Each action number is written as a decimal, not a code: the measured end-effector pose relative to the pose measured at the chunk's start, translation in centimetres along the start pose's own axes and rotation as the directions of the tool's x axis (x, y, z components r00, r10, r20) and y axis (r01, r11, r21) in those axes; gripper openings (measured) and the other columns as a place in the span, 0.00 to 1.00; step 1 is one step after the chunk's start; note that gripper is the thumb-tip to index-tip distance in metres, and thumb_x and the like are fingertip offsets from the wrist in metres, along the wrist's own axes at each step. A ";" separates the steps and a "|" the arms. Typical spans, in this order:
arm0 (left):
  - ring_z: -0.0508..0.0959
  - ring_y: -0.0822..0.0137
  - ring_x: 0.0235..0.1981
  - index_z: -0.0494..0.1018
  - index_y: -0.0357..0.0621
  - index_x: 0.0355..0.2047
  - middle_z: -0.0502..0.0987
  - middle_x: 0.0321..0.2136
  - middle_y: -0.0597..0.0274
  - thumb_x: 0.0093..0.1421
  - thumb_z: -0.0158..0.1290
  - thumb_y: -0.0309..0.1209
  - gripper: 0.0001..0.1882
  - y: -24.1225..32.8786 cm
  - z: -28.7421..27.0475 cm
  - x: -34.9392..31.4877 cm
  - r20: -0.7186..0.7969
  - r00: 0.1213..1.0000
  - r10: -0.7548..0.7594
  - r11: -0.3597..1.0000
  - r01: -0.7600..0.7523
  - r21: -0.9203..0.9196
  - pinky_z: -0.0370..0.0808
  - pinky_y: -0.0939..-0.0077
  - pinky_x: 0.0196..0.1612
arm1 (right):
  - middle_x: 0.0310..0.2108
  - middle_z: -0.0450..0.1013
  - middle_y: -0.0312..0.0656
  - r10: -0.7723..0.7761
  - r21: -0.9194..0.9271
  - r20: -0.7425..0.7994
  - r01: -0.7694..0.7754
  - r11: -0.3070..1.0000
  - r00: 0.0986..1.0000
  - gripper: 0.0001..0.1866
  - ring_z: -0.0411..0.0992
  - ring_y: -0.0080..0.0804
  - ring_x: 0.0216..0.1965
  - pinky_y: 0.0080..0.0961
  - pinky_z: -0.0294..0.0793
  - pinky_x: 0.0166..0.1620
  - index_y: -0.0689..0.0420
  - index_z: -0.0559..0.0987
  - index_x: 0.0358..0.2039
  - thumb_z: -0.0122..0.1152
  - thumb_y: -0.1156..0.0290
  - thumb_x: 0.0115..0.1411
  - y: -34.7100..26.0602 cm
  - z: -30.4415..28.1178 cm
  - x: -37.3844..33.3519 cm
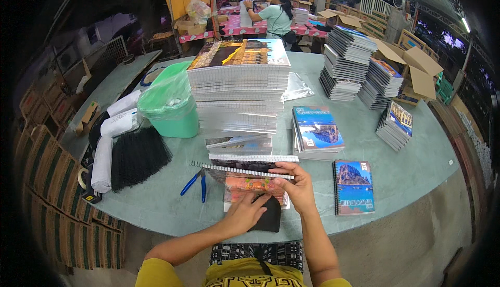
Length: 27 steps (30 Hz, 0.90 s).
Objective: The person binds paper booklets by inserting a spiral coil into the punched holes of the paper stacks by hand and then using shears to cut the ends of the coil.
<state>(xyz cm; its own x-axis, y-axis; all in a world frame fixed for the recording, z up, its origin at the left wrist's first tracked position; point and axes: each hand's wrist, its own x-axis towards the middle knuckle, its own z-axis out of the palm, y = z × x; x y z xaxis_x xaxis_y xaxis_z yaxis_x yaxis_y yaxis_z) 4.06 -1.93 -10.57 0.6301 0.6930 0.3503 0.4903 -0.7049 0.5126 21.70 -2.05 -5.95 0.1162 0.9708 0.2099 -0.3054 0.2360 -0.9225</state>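
Note:
My right hand (296, 185) pinches the right end of a notebook (245, 171) that stands tilted, its punched edge up. A dark spiral coil (197, 164) runs along that edge and sticks out past its left end. My left hand (244, 214) lies with fingers stretched over a black, cloth-like piece (268, 216), close to my body. Beneath the hands is an orange-printed sheet or cover (250, 184), partly hidden. Blue-handled cutting pliers (195, 184) lie partly spread, left of the notebook. Behind it rises a tall stack of punched page blocks (237, 94).
A green bin (172, 115) with a plastic liner, black coils (139, 156) and white-wrapped rolls (101, 164) are at left. Right are a bound notebook (354, 188), notebook stacks (317, 130) and cardboard boxes (419, 70). Another person (278, 16) works at a far table.

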 end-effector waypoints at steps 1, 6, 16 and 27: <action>0.72 0.55 0.40 0.70 0.45 0.48 0.71 0.39 0.52 0.53 0.55 0.30 0.21 1.0 -1.0 0.6 -0.076 0.993 0.085 0.994 -0.079 0.081 0.70 0.64 0.43 | 0.35 0.76 0.41 -0.019 -0.098 0.011 0.020 0.995 1.000 0.12 0.73 0.20 0.34 0.17 0.74 0.38 0.64 0.77 0.39 0.62 0.79 0.52 0.3 -0.5 0.0; 0.72 0.56 0.38 0.73 0.39 0.40 0.72 0.34 0.54 0.48 0.55 0.26 0.16 6.0 -5.5 6.6 -0.359 0.858 0.367 0.923 -0.286 0.258 0.69 0.66 0.43 | 0.27 0.73 0.33 0.032 -0.204 -0.099 -0.052 0.978 0.995 0.07 0.69 0.15 0.27 0.14 0.69 0.29 0.63 0.77 0.36 0.55 0.81 0.55 2.2 -1.7 -0.3; 0.71 0.51 0.32 0.70 0.37 0.27 0.70 0.27 0.54 0.47 0.56 0.25 0.07 4.2 -4.9 10.0 -0.100 0.956 0.275 0.957 -0.283 -0.071 0.69 0.62 0.36 | 0.25 0.71 0.33 -0.114 -0.402 -0.058 0.081 0.912 0.992 0.08 0.69 0.16 0.28 0.16 0.69 0.30 0.63 0.74 0.37 0.47 0.81 0.60 3.2 -2.1 -0.8; 0.68 0.57 0.37 0.72 0.47 0.29 0.69 0.29 0.60 0.45 0.57 0.32 0.10 4.2 -5.5 8.9 -0.168 0.970 0.173 0.985 -0.175 0.005 0.64 0.63 0.40 | 0.29 0.75 0.37 -0.273 -0.703 0.100 0.262 0.661 0.957 0.09 0.71 0.24 0.31 0.21 0.70 0.35 0.64 0.75 0.36 0.52 0.81 0.54 2.6 -1.2 0.1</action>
<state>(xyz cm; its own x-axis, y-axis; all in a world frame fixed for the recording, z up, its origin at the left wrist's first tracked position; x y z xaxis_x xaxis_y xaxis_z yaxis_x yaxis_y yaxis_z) 8.37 2.14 -0.97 0.5955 0.5757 0.5604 0.3755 -0.8161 0.4393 22.08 -1.41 -8.68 0.1004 0.8686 0.4853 0.4933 0.3801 -0.7824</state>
